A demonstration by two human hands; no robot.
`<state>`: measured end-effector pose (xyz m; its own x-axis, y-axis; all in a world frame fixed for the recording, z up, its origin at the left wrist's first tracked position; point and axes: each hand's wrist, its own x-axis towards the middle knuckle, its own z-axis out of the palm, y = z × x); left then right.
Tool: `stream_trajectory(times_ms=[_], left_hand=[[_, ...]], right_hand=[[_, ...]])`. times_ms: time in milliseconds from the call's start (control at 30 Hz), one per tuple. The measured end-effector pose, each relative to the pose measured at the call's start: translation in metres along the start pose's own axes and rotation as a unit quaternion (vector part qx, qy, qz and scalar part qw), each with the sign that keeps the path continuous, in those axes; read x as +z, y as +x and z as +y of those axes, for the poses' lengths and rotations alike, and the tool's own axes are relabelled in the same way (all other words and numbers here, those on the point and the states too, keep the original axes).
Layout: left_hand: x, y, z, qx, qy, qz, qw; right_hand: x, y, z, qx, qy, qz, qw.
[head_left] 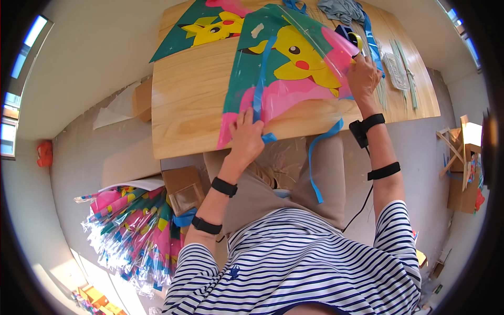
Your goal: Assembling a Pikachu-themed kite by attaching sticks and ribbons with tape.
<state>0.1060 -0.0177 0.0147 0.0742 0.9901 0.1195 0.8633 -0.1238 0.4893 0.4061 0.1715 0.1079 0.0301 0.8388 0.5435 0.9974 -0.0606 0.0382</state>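
Observation:
A printed plastic film sheet (283,90), green and pink with a yellow cartoon animal on it, lies at the table's near edge. Down its left part runs a long blue ribbon (261,79). My left hand (244,137) is at the sheet's lower left corner, its fingers closed on the ribbon and pressing the film; a short ribbon end sticks out beside the thumb. My right hand (365,77) has curled fingers pinching the sheet's right corner, beside a tape roll (356,40). The fingertips there are partly hidden.
A similar sheet (199,31) lies at the back left of the wooden table (178,105). Thin sticks (407,73), a clear packet (395,71) and grey cloth (341,10) are at the right. Another blue ribbon (315,163) hangs over my leg. Many folded sheets (139,226) fill the lower left.

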Motion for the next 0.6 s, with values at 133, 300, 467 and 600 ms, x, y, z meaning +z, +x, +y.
stream_trajectory(times_ms=[133,300,467,600], left_hand=[[0.025,0.005,0.037,0.001,-0.001,0.000,1.000],[0.026,0.007,0.036,-0.010,0.040,0.002,0.999],[0.001,0.018,0.021,-0.025,-0.001,-0.018,1.000],[-0.001,0.017,0.008,-0.016,-0.004,-0.028,0.999]], right_hand=[[-0.008,-0.006,0.000,-0.063,-0.052,0.049,0.995],[-0.024,-0.066,-0.051,-0.225,0.247,0.005,0.942],[-0.006,-0.112,-0.114,-0.322,0.274,-0.098,0.901],[0.040,-0.123,-0.120,-0.291,0.219,-0.147,0.920]])
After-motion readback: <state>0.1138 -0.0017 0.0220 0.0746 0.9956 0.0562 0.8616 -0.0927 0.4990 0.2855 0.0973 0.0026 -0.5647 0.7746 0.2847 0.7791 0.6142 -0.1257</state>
